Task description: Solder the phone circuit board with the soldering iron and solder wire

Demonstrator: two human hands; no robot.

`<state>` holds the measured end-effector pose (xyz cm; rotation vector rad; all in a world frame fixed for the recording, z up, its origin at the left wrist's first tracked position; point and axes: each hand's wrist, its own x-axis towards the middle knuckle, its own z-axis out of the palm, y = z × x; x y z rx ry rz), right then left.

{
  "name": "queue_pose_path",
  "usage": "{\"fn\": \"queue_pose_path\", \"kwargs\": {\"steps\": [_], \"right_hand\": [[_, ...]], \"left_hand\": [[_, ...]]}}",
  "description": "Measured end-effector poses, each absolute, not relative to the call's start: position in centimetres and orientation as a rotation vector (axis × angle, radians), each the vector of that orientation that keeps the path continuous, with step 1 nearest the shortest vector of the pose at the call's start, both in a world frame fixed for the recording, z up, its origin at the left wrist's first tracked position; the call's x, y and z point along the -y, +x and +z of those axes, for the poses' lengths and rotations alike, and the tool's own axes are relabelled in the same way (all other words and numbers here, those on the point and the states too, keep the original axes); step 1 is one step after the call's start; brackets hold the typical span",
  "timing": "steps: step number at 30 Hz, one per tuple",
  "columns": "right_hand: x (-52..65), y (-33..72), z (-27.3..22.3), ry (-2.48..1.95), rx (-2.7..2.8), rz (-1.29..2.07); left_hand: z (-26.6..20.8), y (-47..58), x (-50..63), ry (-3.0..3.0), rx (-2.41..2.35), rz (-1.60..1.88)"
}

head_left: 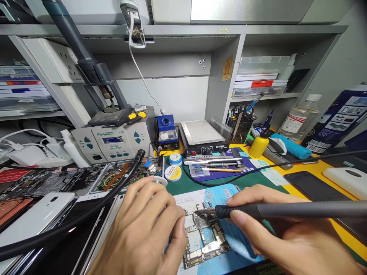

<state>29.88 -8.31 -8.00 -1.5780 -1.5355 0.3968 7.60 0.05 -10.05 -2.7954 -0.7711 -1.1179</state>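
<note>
My right hand point(275, 225) grips a soldering iron point(237, 211) by its dark ribbed handle, between thumb and fingers. The iron points left, its tip over the upper part of a phone logic board point(208, 250); whether it touches cannot be seen. The board lies on a blue-and-white printed sheet point(246, 259). My left hand point(149, 229) rests at the board's left edge, fingers curled together. Its fingertips face away and anything between them is hidden. Just beyond its knuckles, a small round white item point(160, 181) partly shows.
A thick black hose point(114, 196) crosses the left side above several phones point(37, 221). A rework station point(114, 143) stands behind. Flux tins point(173, 173), tweezers and brushes point(220, 170) lie beyond the board. A black cable point(272, 163) runs across the right, near a dark phone point(309, 187).
</note>
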Motion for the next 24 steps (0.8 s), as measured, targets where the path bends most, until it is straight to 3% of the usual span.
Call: {"fn": "queue_pose_path", "kwargs": {"steps": [24], "right_hand": [[8.29,29.87,-7.95,-1.566,1.533,0.394]], "left_hand": [[-10.04,7.76,-0.13,-2.791,0.78,-1.122]]}}
